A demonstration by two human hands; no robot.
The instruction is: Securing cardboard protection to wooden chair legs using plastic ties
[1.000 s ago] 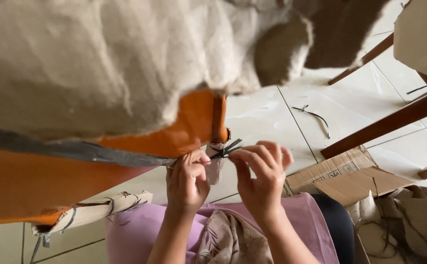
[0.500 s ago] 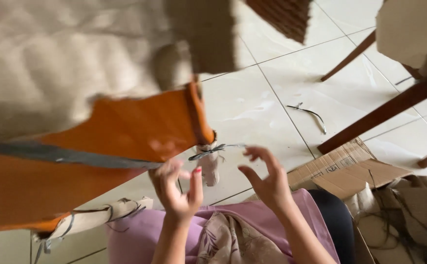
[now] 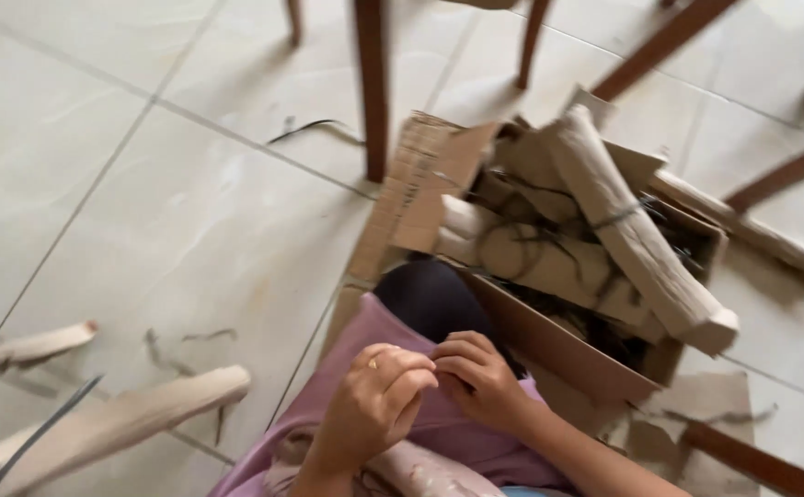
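- A cardboard box [image 3: 568,354] of paper-wrapped rolls [image 3: 637,239] sits on the tiled floor [image 3: 172,221], just right of the lap, with wooden chair legs [image 3: 372,87] behind.
- Left hand [image 3: 374,405] and right hand [image 3: 480,377] meet over the pink cloth [image 3: 439,428] on the lap, fingers curled, pinching it.
- The cloth's long axis cannot be told.

The view has swung away from the orange padded piece, which is now out of sight. Both hands have dropped from it to the lap: the left hand [image 3: 374,405] and right hand [image 3: 480,382] now meet, fingertips touching, over pink cloth [image 3: 448,433]. A cardboard box [image 3: 558,350] of wrapped bundles now fills the right.
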